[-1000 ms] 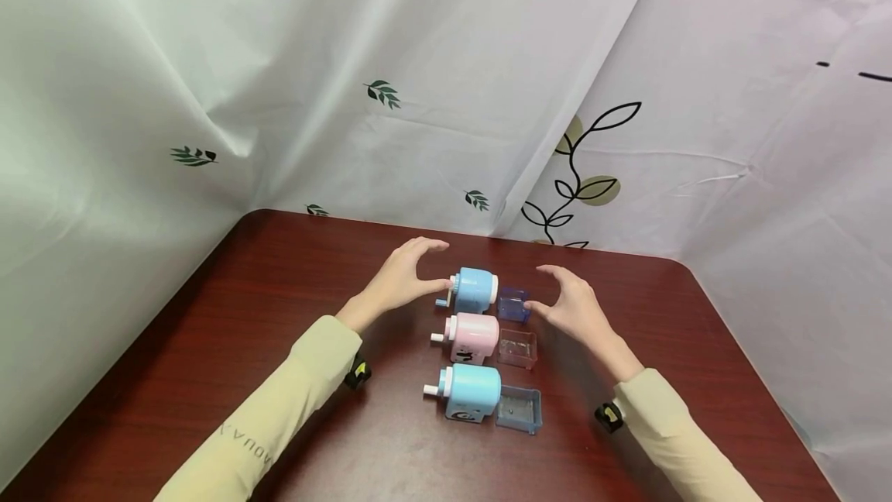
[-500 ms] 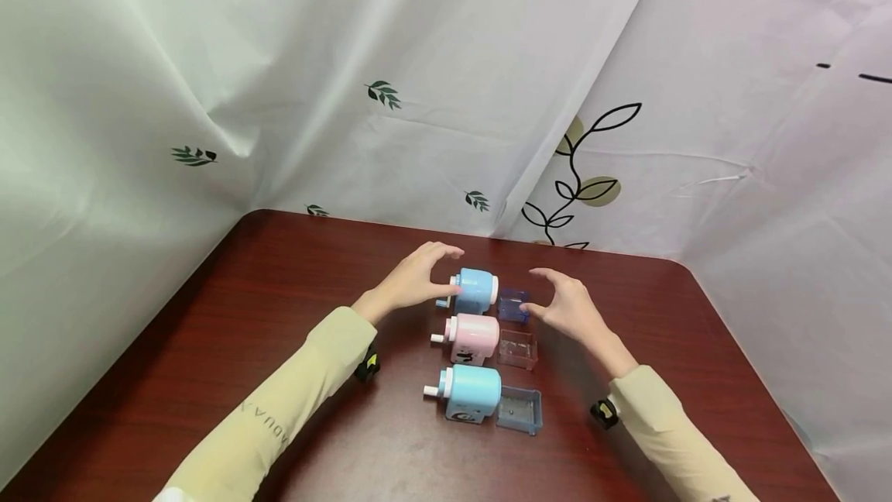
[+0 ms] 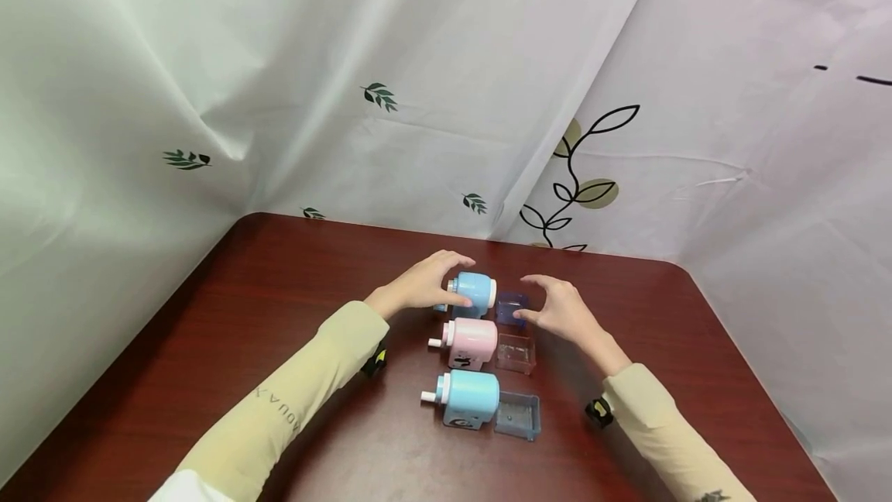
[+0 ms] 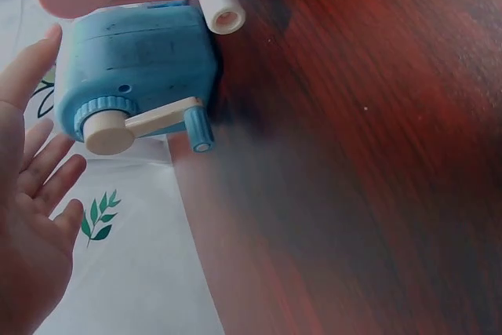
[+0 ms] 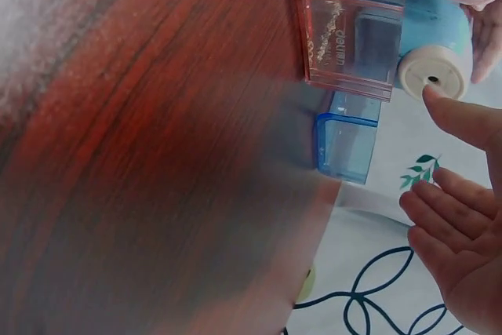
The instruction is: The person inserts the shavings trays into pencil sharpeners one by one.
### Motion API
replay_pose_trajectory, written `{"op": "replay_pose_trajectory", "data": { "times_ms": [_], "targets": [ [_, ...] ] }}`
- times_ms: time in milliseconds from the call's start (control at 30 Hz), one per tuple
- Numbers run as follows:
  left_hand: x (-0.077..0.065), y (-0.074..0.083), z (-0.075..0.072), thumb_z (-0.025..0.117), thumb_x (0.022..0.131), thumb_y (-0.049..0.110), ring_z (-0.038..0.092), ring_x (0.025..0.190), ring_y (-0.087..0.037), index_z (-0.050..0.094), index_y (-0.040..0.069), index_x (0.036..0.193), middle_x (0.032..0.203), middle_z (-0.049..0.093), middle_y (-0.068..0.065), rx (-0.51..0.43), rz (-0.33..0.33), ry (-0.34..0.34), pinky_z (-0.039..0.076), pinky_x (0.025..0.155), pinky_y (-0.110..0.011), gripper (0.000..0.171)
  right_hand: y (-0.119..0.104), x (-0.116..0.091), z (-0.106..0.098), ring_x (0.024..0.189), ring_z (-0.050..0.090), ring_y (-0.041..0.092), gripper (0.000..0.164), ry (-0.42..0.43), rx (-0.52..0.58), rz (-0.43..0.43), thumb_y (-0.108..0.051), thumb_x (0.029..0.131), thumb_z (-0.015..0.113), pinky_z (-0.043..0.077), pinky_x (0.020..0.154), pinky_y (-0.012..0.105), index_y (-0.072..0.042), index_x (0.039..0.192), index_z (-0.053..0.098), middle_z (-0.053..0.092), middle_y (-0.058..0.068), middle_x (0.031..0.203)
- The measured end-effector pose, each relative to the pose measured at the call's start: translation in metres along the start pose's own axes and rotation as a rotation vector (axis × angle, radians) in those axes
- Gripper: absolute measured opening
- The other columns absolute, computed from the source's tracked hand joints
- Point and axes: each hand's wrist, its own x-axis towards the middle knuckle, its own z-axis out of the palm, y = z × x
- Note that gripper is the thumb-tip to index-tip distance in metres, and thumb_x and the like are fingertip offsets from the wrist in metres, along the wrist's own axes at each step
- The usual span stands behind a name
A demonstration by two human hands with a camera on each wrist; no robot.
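Note:
In the head view, a blue crank pencil sharpener (image 3: 479,285) stands at the far end of a row of sharpeners. My left hand (image 3: 418,285) curves over its crank side, thumb in front and fingers behind. The left wrist view has the thumb beside the sharpener's body (image 4: 145,52), contact unclear, and its crank handle (image 4: 200,129) uncovered. A clear blue shavings drawer (image 3: 509,308) lies to the sharpener's right, apart from it. Close by, my right hand (image 3: 566,311) has thumb and fingers spread around the drawer's right end, gripping nothing; the right wrist view shows the drawer (image 5: 349,147) uncovered.
Nearer me stand a pink sharpener (image 3: 475,339) with its clear pink drawer (image 3: 516,368) and a light blue sharpener (image 3: 474,392) with its grey-blue drawer (image 3: 517,432). White patterned cloth (image 3: 418,138) rises behind the dark red table (image 3: 334,254).
My left hand has moved right, from beside the crank to over the blue sharpener's left side. My right hand has shifted slightly left towards the blue drawer. Sharpeners and drawers stay put.

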Motion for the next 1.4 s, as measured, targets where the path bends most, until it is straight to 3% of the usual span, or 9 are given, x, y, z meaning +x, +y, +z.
{"op": "replay_pose_trajectory", "data": {
  "times_ms": [233, 500, 833, 1033, 1400],
  "targets": [
    [0.004, -0.002, 0.007, 0.071, 0.073, 0.046, 0.042, 0.107, -0.011, 0.045, 0.015, 0.131, 0.126, 0.048, -0.001, -0.013, -0.022, -0.028, 0.041, 0.091, -0.035, 0.071, 0.005, 0.002, 0.004, 0.089, 0.058, 0.027, 0.067, -0.071, -0.007, 0.007, -0.036, 0.066, 0.079, 0.048, 0.078, 0.045, -0.003, 0.118, 0.056, 0.061, 0.016, 0.114],
    [0.010, 0.000, 0.011, 0.071, 0.073, 0.047, 0.043, 0.099, -0.011, 0.045, 0.016, 0.131, 0.122, 0.048, -0.002, 0.014, -0.016, -0.041, 0.044, 0.083, -0.031, 0.071, 0.010, 0.004, 0.008, 0.072, 0.054, 0.018, 0.070, -0.131, -0.013, 0.017, -0.038, 0.065, 0.079, 0.048, 0.070, 0.040, -0.002, 0.120, 0.055, 0.063, 0.016, 0.109],
    [0.014, -0.004, 0.016, 0.072, 0.073, 0.045, 0.043, 0.097, -0.013, 0.046, 0.016, 0.129, 0.118, 0.049, -0.003, 0.029, -0.004, -0.045, 0.044, 0.081, -0.031, 0.067, 0.016, 0.007, 0.013, 0.090, 0.059, 0.021, 0.072, -0.206, 0.006, 0.044, -0.037, 0.063, 0.081, 0.049, 0.078, 0.042, -0.001, 0.120, 0.055, 0.062, 0.017, 0.111],
    [0.015, -0.006, 0.020, 0.070, 0.074, 0.046, 0.044, 0.098, -0.014, 0.046, 0.016, 0.129, 0.118, 0.050, -0.003, 0.027, -0.011, -0.053, 0.044, 0.083, -0.032, 0.068, 0.019, 0.008, 0.015, 0.093, 0.058, 0.022, 0.071, -0.225, 0.024, 0.048, -0.035, 0.063, 0.081, 0.050, 0.078, 0.041, -0.001, 0.119, 0.055, 0.061, 0.017, 0.112],
    [0.017, -0.005, 0.026, 0.070, 0.075, 0.044, 0.044, 0.100, -0.016, 0.042, 0.012, 0.132, 0.121, 0.049, -0.006, 0.062, 0.006, -0.071, 0.044, 0.083, -0.034, 0.070, 0.018, 0.008, 0.015, 0.078, 0.058, 0.018, 0.066, -0.206, 0.025, 0.035, -0.032, 0.063, 0.081, 0.050, 0.066, 0.034, 0.000, 0.116, 0.057, 0.064, 0.014, 0.101]
  ]
}}
